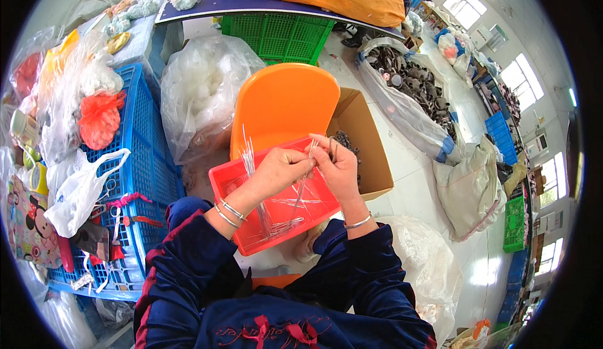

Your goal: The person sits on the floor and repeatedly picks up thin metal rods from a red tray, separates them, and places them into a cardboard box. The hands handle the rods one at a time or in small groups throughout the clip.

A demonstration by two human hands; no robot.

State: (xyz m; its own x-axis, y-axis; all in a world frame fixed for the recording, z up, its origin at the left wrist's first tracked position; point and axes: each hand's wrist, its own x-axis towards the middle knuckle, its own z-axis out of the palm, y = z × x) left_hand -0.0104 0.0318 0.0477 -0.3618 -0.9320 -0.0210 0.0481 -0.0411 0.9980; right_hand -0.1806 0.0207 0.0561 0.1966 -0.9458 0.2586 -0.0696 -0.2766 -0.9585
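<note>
My left hand [284, 168] and my right hand [338, 168] meet over a shallow red tray [252, 246]. Both are closed, thumbs and fingertips pinched together on thin wires [312, 150] whose ends poke up between them. A thin brownish strand also shows at my right fingers; what it is I cannot make out. More pale, straight wires [276, 228] lie loose in the tray. A taller bunch of wires [248, 157] stands up behind my left wrist, partly hidden by it. Bracelets circle both wrists.
An orange chair [286, 98] stands just beyond the tray, beside an open cardboard box [370, 142]. To the left are a blue crate [147, 142] with scissors and bags, and a clear bag of white stuffing [210, 79]. A sack of dark plush pieces [408, 79] sits at right.
</note>
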